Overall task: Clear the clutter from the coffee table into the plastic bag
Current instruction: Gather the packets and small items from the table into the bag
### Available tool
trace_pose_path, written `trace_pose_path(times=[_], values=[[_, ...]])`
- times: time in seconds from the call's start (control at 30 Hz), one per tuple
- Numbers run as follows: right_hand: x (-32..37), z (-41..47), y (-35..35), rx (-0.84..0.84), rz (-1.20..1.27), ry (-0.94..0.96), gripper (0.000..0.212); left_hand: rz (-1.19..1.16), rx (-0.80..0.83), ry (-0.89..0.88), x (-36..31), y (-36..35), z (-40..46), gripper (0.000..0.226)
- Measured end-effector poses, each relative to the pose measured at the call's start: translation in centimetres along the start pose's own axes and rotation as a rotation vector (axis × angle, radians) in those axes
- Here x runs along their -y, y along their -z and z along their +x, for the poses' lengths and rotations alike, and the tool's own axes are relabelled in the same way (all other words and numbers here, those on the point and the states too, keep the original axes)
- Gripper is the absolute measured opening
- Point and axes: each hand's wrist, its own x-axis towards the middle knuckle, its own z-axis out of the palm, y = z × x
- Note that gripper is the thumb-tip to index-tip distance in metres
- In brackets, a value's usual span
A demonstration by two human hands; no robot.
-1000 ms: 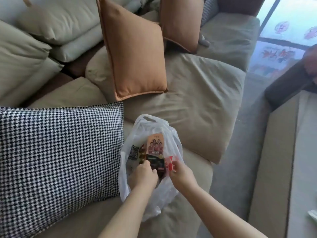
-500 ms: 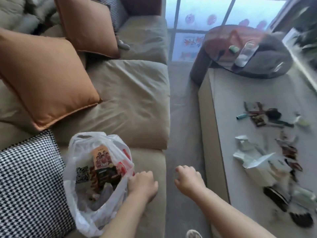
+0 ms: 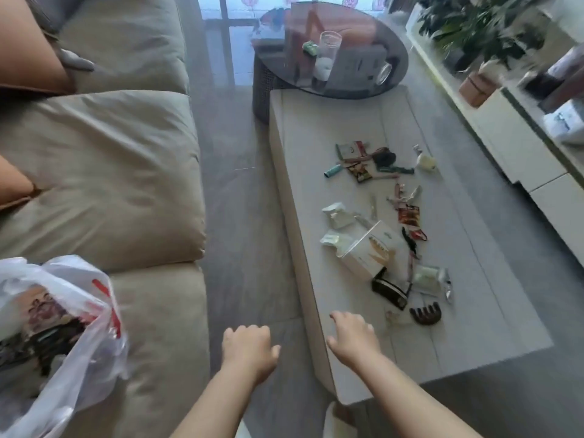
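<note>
While empty, left hand and right hand (grip loose) above coffee table.

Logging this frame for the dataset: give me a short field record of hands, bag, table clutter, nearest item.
left hand: empty, fingers loosely curled, over the floor gap
right hand: empty, over the coffee table near edge
plastic bag: on the sofa, open, already holding wrappers
clutter: wrappers, white box, teal tube, scattered along the table
nearest item: dark hair claw
</note>
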Motion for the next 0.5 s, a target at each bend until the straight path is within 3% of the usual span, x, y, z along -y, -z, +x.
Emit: trace_pose_path(times=[0.23,0.5], values=[[-12.7,-0.2,0.1,-0.001,0.066,-0.056,0.05,-0.015,0.036,-0.06,-13.1,0.0,1.6,0.041],[-21.7,1.1,-0.6,0.029,0.107,-0.114,0.051,-0.035,0.045,-0.127,-23.0,-0.8,3.7,0.045]])
